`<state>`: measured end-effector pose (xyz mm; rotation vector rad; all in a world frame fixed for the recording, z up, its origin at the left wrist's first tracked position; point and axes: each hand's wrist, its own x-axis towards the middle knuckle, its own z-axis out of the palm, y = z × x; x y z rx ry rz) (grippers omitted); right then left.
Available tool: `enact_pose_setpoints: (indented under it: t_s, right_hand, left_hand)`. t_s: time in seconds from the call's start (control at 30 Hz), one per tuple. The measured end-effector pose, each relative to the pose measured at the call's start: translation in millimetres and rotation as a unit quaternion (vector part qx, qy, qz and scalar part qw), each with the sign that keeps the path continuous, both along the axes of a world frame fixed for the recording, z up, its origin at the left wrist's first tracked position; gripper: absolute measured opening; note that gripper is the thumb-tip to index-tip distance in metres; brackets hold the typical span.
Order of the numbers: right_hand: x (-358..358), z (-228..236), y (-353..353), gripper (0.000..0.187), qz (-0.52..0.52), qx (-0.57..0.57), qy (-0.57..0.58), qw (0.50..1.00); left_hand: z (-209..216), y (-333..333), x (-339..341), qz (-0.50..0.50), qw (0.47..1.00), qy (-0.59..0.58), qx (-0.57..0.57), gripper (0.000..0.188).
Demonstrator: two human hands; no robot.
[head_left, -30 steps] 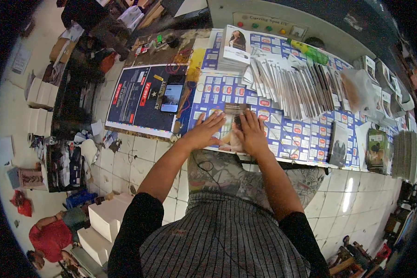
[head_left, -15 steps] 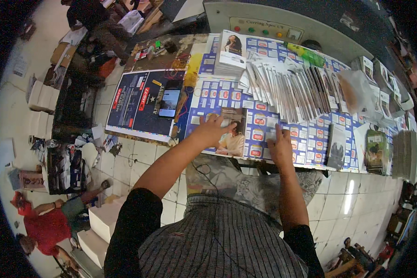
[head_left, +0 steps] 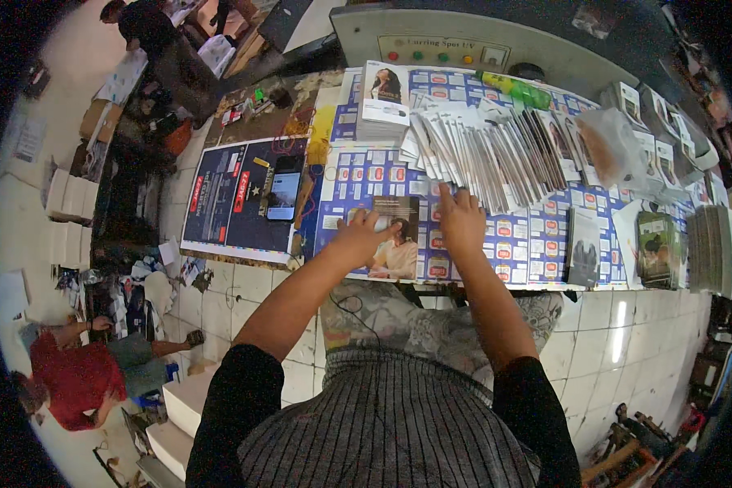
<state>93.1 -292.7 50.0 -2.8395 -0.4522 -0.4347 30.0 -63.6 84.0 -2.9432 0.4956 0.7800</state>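
Note:
A brown printed brochure [head_left: 399, 259] with a photo of a person on it lies near the table's front edge. My left hand [head_left: 364, 241] rests on its upper left part, fingers spread, covering some of the print. Farther right, my right hand [head_left: 462, 220] is over the table just below a long fanned row of brochures [head_left: 496, 154]. Its fingers are apart and point at the row's near left edge; I see nothing held in them. Whether the fingertips touch the brochures I cannot tell. Behind stands a neat stack of brochures [head_left: 381, 110].
Left of my hands are a phone [head_left: 282, 195] and a dark printed sheet [head_left: 228, 199]. A small dark brochure pile [head_left: 583, 248], a plastic bag [head_left: 610, 146], wrapped packs [head_left: 659, 248] and a green bottle [head_left: 516, 89] lie rightward. A machine panel [head_left: 443, 50] borders the back. A person in red [head_left: 73, 370] is at far left.
My right hand has moved left and farther forward, up to the fanned row. My left hand stays on the brochure. The view has shifted slightly.

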Motion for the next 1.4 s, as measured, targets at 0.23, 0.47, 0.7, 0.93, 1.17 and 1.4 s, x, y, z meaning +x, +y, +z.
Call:
enact_pose_setpoints:
  t_s: [0.23, 0.47, 0.7, 0.93, 1.17, 1.4]
  right_hand:
    - [-15.7, 2.2, -16.2, 0.045, 0.085, 0.036, 0.016, 0.996]
    - [-71.0, 21.6, -56.8, 0.041, 0.376, -0.031, 0.132, 0.917]
    - [-48.0, 2.3, -66.7, 0.047, 0.126, 0.013, -0.013, 0.992]
    - [-61.0, -50.1, 39.2, 0.074, -0.017, 0.492, 0.348, 0.798]
    - [-62.4, 2.1, 16.8, 0.023, 0.013, 0.473, 0.219, 0.853]
    - [59.1, 108.9, -156.9, 0.042, -0.158, 0.206, -0.234, 0.937]
  left_hand:
    - [4.1, -0.8, -1.3, 0.014, 1.0, 0.017, -0.015, 0.107]
    - [3.9, 0.4, -1.2, 0.038, 0.998, 0.036, -0.019, 0.108]
    - [-20.2, 26.6, -12.6, -0.038, 0.99, -0.09, -0.103, 0.104]
    - [-35.3, 39.7, -28.6, -0.02, 0.982, -0.081, -0.171, 0.088]
    - [-48.7, 44.3, -45.9, -0.006, 0.973, -0.132, -0.19, 0.085]
    - [-45.4, 34.4, -48.9, 0.029, 0.98, -0.167, -0.102, 0.077]
